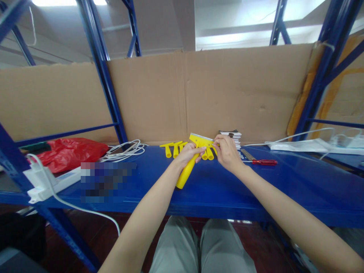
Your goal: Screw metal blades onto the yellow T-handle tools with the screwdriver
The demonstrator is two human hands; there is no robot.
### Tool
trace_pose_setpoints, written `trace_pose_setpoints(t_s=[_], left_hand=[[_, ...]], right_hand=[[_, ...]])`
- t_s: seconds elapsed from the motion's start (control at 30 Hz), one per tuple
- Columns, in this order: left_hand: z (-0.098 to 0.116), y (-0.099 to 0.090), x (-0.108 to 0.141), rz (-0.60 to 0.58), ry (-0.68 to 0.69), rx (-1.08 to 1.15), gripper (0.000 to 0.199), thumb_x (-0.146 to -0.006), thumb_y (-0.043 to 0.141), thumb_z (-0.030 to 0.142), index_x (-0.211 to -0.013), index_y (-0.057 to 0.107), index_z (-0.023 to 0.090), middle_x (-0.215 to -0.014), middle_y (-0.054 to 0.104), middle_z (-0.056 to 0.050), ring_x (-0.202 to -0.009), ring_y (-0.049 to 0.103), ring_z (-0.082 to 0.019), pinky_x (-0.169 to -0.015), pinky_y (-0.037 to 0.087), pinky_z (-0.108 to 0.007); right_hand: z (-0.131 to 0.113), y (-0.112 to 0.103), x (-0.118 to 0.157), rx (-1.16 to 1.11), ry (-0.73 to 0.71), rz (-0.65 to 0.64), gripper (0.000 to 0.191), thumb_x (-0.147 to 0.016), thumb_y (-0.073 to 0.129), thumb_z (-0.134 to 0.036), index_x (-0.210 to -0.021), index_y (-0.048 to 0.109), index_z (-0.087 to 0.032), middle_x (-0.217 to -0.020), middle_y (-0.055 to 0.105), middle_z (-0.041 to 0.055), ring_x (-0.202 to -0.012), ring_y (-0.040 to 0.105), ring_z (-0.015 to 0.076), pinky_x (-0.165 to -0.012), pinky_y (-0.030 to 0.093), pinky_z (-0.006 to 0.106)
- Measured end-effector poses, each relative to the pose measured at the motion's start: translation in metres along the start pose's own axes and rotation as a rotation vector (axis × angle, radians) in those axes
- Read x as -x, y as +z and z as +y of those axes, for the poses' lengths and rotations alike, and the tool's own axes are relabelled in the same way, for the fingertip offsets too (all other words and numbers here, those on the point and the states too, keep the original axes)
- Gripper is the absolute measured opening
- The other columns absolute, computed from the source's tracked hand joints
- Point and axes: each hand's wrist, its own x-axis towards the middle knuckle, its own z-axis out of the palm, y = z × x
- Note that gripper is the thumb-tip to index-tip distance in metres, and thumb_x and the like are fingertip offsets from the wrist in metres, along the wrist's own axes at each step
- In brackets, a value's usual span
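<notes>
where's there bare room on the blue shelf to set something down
Bare blue shelf shows between the forearms and right of the red-handled screwdriver. Crowded: power strip and red plastic bag at the left, yellow handles beyond the hands.

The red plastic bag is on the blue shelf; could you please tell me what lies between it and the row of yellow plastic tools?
A loosely coiled white cable, as the head view shows.
</notes>
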Motion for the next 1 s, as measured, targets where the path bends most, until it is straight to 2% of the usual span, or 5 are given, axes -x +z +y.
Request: trace_pose_setpoints(t_s=[0.3, 0.63, 0.83, 0.97, 1.0], left_hand=[[0.001, 0.001, 0.002, -0.010, 0.023, -0.001, 0.035, -0.077, 0.063, 0.034, -0.052, 0.045, 0.017, -0.037, 0.043, 0.005, -0.032, 0.038, -0.004, -0.041, 0.028, -0.019], [0.006, 0.010, 0.002, 0.081, 0.084, -0.172, 0.033, -0.076, 0.062, 0.030, -0.050, 0.047, 0.017, -0.037, 0.045, 0.005, -0.033, 0.038, -0.004, -0.043, 0.031, -0.019], [0.005, 0.013, 0.000, 0.126, 0.059, -0.244, 0.034, -0.077, 0.062, 0.028, -0.048, 0.047, 0.017, -0.035, 0.044, 0.005, -0.032, 0.038, -0.005, -0.043, 0.032, -0.019], [0.008, 0.015, -0.001, 0.143, 0.033, -0.292, 0.033, -0.077, 0.060, 0.022, -0.047, 0.046, 0.017, -0.034, 0.044, 0.005, -0.033, 0.038, -0.004, -0.042, 0.032, -0.017], [0.009, 0.016, 0.000, 0.144, 0.025, -0.295, 0.034, -0.078, 0.059, 0.020, -0.047, 0.046, 0.017, -0.034, 0.044, 0.005, -0.032, 0.038, -0.004, -0.042, 0.032, -0.017]], right_hand=[[-0.003, -0.002, -0.002, 0.028, -0.042, 0.027, 0.009, -0.092, 0.042, -0.015, -0.091, 0.050, -0.020, -0.098, 0.062, 0.0107, -0.093, 0.056, 0.0218, -0.076, 0.040, 0.036], [-0.003, -0.001, 0.000, 0.068, -0.040, -0.057, 0.012, -0.092, 0.040, -0.014, -0.090, 0.050, -0.018, -0.099, 0.062, 0.0119, -0.095, 0.054, 0.0219, -0.077, 0.038, 0.035], [-0.004, 0.000, 0.000, 0.032, 0.055, -0.137, 0.013, -0.090, 0.040, -0.015, -0.088, 0.052, -0.019, -0.100, 0.061, 0.0120, -0.097, 0.054, 0.0235, -0.081, 0.038, 0.039], [0.010, 0.007, 0.002, -0.134, 0.218, -0.099, 0.004, -0.086, 0.049, -0.024, -0.087, 0.052, -0.022, -0.100, 0.058, 0.0100, -0.098, 0.053, 0.0249, -0.085, 0.040, 0.042], [0.015, 0.010, 0.003, -0.193, 0.262, -0.089, 0.008, -0.084, 0.053, -0.028, -0.089, 0.052, -0.022, -0.102, 0.057, 0.0096, -0.099, 0.052, 0.0251, -0.086, 0.041, 0.043]])
